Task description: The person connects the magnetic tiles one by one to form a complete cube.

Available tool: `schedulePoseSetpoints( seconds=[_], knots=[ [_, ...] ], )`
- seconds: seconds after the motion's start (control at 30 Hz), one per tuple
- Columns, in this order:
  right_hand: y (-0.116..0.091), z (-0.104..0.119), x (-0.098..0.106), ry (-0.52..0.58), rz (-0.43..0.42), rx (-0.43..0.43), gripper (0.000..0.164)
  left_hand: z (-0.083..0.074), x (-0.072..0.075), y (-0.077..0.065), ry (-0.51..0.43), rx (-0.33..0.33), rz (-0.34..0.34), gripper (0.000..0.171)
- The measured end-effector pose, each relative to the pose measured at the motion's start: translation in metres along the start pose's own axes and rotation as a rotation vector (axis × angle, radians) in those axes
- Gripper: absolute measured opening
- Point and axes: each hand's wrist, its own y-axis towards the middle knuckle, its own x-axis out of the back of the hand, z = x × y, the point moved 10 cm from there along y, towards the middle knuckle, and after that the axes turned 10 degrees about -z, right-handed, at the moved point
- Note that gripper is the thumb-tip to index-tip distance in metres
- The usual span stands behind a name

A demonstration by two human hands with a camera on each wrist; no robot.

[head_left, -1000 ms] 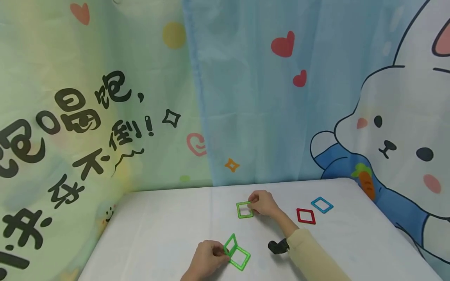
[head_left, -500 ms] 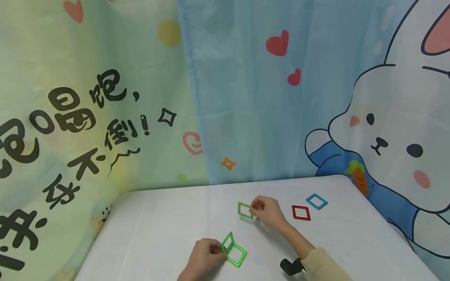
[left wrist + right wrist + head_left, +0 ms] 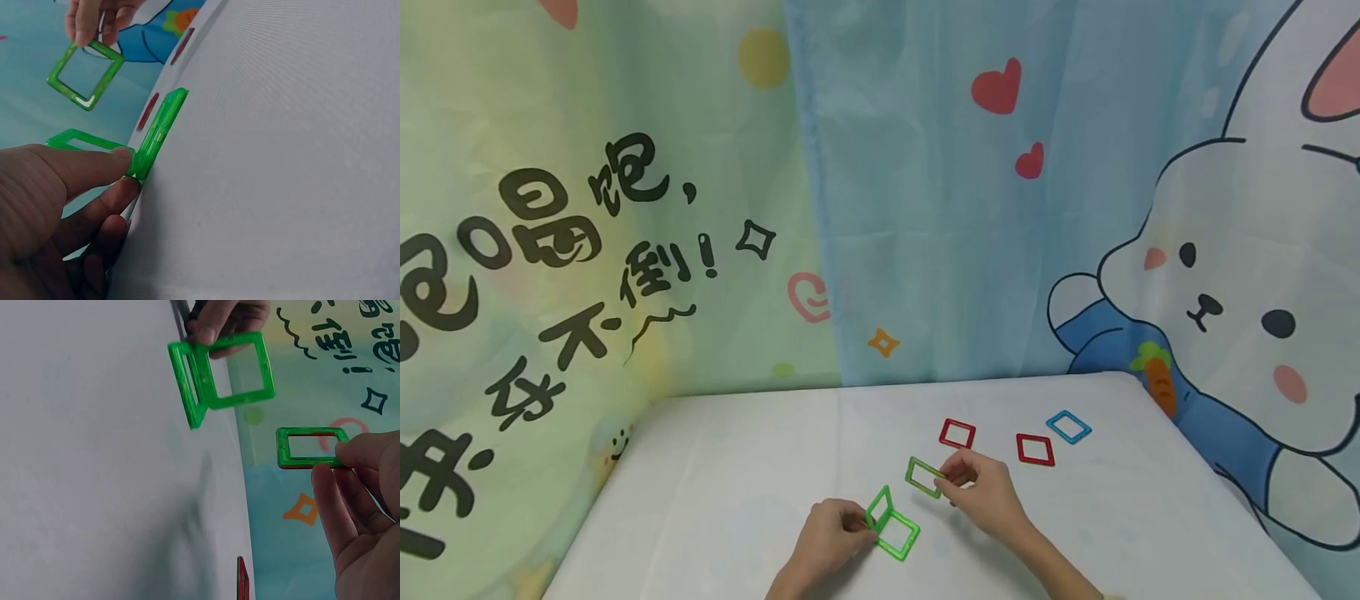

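Observation:
My left hand pinches a pair of green square magnetic tiles, joined along one edge at an angle, one flat and one raised. In the left wrist view, the thumb presses near the joint of the pair. Slightly farther back, my right hand pinches a single green square magnetic tile by its edge, above the table and apart from the pair. Seen from the right wrist, this tile shows a reddish lower edge; whether a second tile lies against it I cannot tell.
Behind the right hand a red square tile lies on the white table. Farther right are another red tile and a blue tile. A printed curtain hangs along the table's back edge.
My right hand has brought its green tile nearer to the left hand's pair, uncovering the red tile behind. The left hand keeps its hold with little movement. The view has shifted slightly.

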Motion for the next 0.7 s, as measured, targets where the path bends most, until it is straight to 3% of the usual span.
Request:
schedulePoseSetpoints(
  seconds=[0.33,0.7],
  knots=[
    [-0.017,0.008,-0.015,0.028,0.029,0.026,0.017,-0.001,0.005,0.000,0.033,-0.005,-0.005,0.011],
    [-0.024,-0.004,-0.026,0.009,0.066,0.038,0.018,-0.002,0.000,-0.001,0.028,-0.011,-0.003,0.010]
  ],
)
